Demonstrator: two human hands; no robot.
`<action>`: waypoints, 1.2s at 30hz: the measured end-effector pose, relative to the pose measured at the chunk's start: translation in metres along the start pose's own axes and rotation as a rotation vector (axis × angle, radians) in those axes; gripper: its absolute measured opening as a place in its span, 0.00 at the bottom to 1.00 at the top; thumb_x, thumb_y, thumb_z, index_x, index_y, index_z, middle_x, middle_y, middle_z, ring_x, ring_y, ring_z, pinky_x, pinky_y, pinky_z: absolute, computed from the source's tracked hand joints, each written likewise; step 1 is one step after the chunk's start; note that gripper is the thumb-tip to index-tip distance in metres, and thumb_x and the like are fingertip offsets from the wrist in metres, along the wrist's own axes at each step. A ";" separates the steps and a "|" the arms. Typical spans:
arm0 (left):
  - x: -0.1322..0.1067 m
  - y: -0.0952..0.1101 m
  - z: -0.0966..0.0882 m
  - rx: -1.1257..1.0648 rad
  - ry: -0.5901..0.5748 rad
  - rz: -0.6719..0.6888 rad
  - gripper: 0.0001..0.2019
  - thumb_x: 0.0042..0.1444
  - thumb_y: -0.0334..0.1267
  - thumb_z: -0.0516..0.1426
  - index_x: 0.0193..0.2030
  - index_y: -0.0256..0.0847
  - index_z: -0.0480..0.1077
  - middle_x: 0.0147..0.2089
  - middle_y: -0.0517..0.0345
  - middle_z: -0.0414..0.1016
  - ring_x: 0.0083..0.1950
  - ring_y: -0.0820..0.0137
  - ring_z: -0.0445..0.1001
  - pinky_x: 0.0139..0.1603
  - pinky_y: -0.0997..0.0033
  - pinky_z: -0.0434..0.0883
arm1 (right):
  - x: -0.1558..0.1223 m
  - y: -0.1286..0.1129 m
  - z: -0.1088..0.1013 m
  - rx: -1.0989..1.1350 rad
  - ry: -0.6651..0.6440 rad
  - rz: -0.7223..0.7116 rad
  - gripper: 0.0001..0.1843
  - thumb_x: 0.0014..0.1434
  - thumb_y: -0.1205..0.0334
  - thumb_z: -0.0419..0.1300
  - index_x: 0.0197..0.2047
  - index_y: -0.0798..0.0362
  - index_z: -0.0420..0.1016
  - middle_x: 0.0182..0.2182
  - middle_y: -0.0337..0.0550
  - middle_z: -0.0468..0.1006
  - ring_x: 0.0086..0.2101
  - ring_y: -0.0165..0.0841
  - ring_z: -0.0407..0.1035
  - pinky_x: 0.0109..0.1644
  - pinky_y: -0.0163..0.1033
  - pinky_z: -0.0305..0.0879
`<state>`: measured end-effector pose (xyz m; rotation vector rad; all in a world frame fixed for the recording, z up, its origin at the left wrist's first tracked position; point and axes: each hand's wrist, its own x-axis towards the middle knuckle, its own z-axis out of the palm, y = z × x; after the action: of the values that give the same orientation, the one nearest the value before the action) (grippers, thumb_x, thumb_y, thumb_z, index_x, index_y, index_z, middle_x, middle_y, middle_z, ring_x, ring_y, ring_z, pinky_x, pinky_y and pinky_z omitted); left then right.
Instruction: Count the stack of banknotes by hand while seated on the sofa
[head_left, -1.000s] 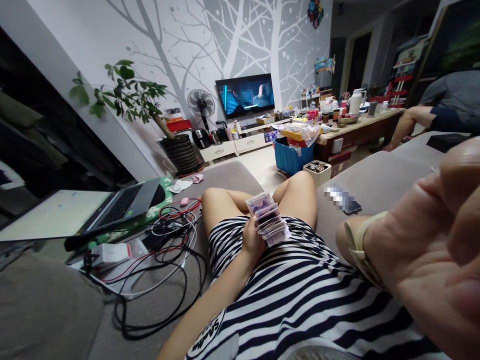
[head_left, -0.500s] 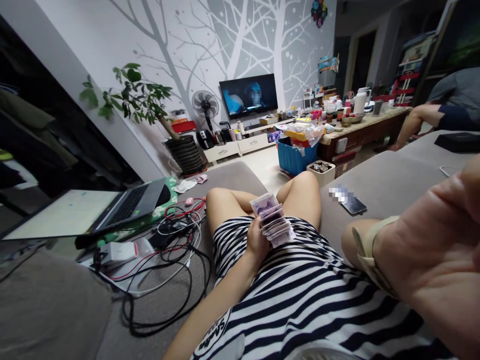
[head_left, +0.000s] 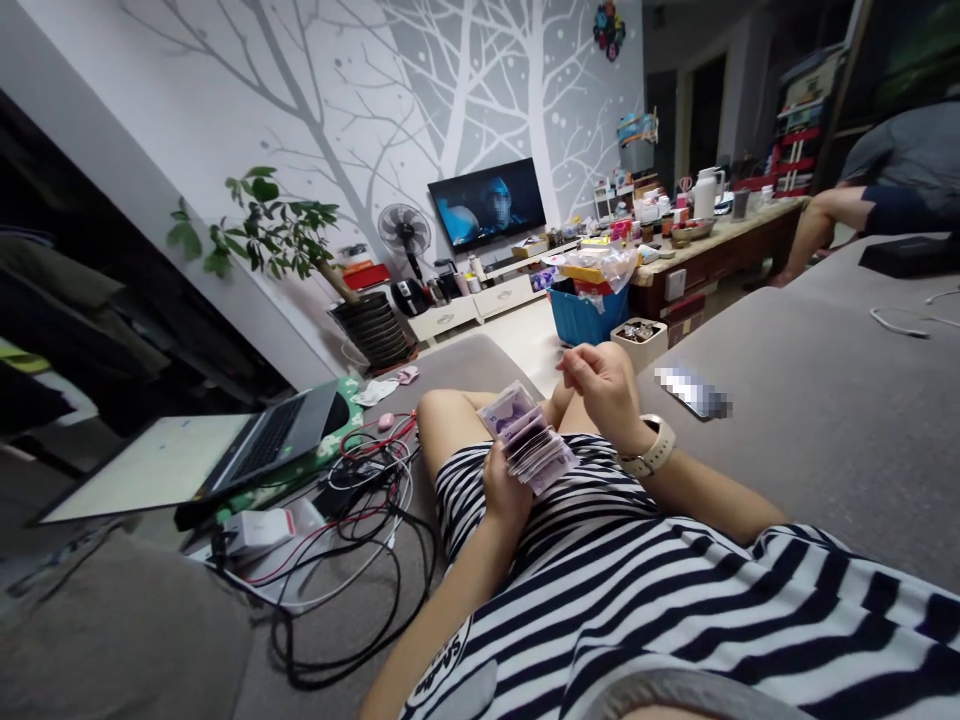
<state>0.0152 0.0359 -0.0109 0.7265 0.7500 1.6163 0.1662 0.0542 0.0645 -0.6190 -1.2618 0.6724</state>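
Note:
My left hand grips a fanned stack of purple banknotes above my striped dress on my lap. My right hand hangs just above and to the right of the stack, apart from it. Its fingers are curled together with nothing visible in them. A beige watch sits on my right wrist. The lower part of the stack is partly hidden behind my left fingers.
I sit on a grey sofa with a phone to my right. An open laptop and tangled cables lie to my left. Ahead stand a blue storage box and a cluttered cabinet. Another person sits at far right.
My right hand has moved from close to the camera at the right down to just above the banknotes. My left hand still grips them, and the view has tilted slightly.

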 end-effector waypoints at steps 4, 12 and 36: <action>-0.008 0.008 0.009 0.020 -0.001 0.031 0.09 0.51 0.40 0.59 0.35 0.37 0.74 0.29 0.57 0.77 0.33 0.68 0.76 0.39 0.68 0.72 | -0.012 0.035 0.003 0.152 -0.095 0.230 0.20 0.58 0.43 0.54 0.33 0.54 0.72 0.24 0.37 0.67 0.23 0.27 0.57 0.27 0.35 0.53; -0.023 0.024 0.025 0.010 -0.080 -0.072 0.10 0.49 0.43 0.59 0.36 0.41 0.74 0.28 0.57 0.76 0.36 0.65 0.77 0.39 0.65 0.73 | -0.035 0.024 0.013 0.312 -0.156 0.360 0.18 0.51 0.45 0.62 0.30 0.53 0.69 0.23 0.34 0.65 0.24 0.27 0.57 0.28 0.34 0.54; -0.008 -0.003 0.008 0.060 -0.038 -0.022 0.20 0.44 0.42 0.64 0.43 0.34 0.74 0.36 0.49 0.80 0.44 0.58 0.78 0.48 0.60 0.70 | -0.042 0.055 0.011 0.234 -0.119 0.415 0.20 0.46 0.47 0.67 0.22 0.55 0.68 0.19 0.35 0.68 0.22 0.26 0.59 0.27 0.34 0.55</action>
<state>0.0242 0.0291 -0.0089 0.7871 0.7787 1.5617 0.1423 0.0595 -0.0014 -0.6593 -1.1498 1.1981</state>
